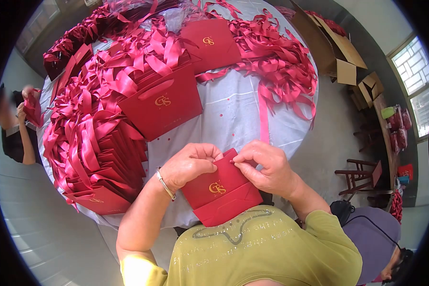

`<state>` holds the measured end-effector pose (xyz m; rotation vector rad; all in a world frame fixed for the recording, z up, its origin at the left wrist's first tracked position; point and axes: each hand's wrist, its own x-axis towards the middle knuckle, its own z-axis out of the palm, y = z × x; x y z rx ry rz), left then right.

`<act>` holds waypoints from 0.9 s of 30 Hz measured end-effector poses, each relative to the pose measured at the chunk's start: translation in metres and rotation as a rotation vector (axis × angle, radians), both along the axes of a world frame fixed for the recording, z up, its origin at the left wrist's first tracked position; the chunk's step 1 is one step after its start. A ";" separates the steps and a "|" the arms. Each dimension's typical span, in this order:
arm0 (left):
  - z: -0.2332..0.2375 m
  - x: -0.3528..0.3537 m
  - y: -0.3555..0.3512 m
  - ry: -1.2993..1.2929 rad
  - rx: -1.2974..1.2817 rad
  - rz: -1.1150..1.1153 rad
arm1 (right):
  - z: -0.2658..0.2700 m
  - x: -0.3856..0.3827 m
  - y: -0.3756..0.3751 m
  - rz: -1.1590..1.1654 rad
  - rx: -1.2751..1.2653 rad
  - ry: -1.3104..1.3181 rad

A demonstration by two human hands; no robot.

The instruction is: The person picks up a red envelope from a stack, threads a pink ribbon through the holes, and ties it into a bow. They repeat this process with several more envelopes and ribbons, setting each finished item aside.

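A small red paper gift bag [213, 175] with gold letters lies folded flat against my front, its bottom flap toward me. My left hand [188, 164] is closed on the bag's top edge, thumb and fingers pinching near the left corner. At the right of that edge, my right hand [267, 169] pinches a tiny reddish piece between thumb and forefinger; what it is I cannot make out. A long pink-red ribbon [264, 112] runs down the table toward my right hand. Ahead of my left hand leans a larger stack of red bags [162, 102] with ribbon handles.
The round table [233, 114] has a pale cloth with red dots. Ribbons [281, 57] heap at the back right, and more bags [105, 176] stand at left. One person [21, 124] handles red material at far left; another [374, 238] sits at right. Cardboard boxes [326, 45] and a stool [360, 176] stand beyond.
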<state>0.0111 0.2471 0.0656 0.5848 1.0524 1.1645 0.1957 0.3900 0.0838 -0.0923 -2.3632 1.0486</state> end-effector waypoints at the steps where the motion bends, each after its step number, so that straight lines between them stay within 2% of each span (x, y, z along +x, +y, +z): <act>1: -0.001 0.001 0.000 0.003 -0.005 0.013 | 0.000 0.000 0.000 -0.007 -0.004 0.003; 8: 0.002 0.002 0.001 0.030 -0.038 0.027 | -0.002 -0.002 -0.004 0.018 -0.018 0.019; 18: -0.002 0.007 0.001 0.201 -0.040 0.017 | -0.001 -0.007 -0.011 0.032 0.407 -0.024; 20: -0.011 0.010 0.000 0.410 -0.005 0.026 | -0.001 -0.008 -0.017 0.015 0.448 -0.066; 22: -0.017 0.015 -0.001 0.438 0.035 0.072 | 0.002 -0.009 -0.025 -0.022 0.596 -0.133; 26: -0.011 0.018 -0.003 0.528 0.097 0.105 | 0.005 -0.015 -0.019 -0.002 0.461 -0.260; 27: -0.010 0.019 -0.002 0.529 0.100 0.106 | 0.009 -0.019 -0.012 0.020 0.217 -0.280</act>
